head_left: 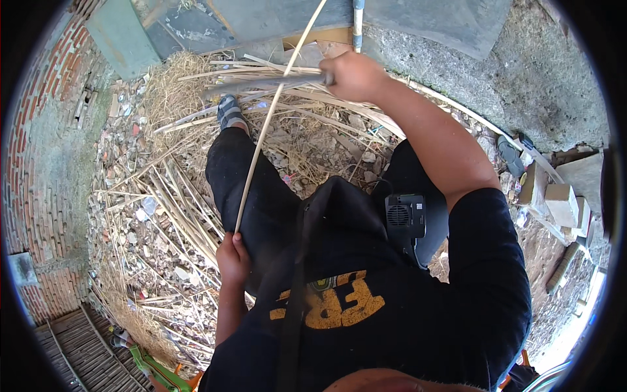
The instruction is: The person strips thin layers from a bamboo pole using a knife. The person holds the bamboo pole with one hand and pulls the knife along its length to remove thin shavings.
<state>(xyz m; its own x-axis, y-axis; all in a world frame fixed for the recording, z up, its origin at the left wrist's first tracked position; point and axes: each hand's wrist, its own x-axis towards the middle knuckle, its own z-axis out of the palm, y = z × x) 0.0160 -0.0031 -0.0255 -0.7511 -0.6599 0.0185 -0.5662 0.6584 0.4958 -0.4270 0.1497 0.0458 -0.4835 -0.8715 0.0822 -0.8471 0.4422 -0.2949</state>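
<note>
Left hand (233, 261): fingers closed around the near end of the pale strip (260, 140), beside the left knee
Pale strip: slants up and away from that grip, its far end passing out of view at the top edge
Right hand (356, 75): fingers wrapped around the handle end of a long grey blade (251, 85)
Blade: lies across the strip; actual contact cannot be confirmed
Ground: rubble (134, 140), with loose strips (186, 206) left of the legs
</note>
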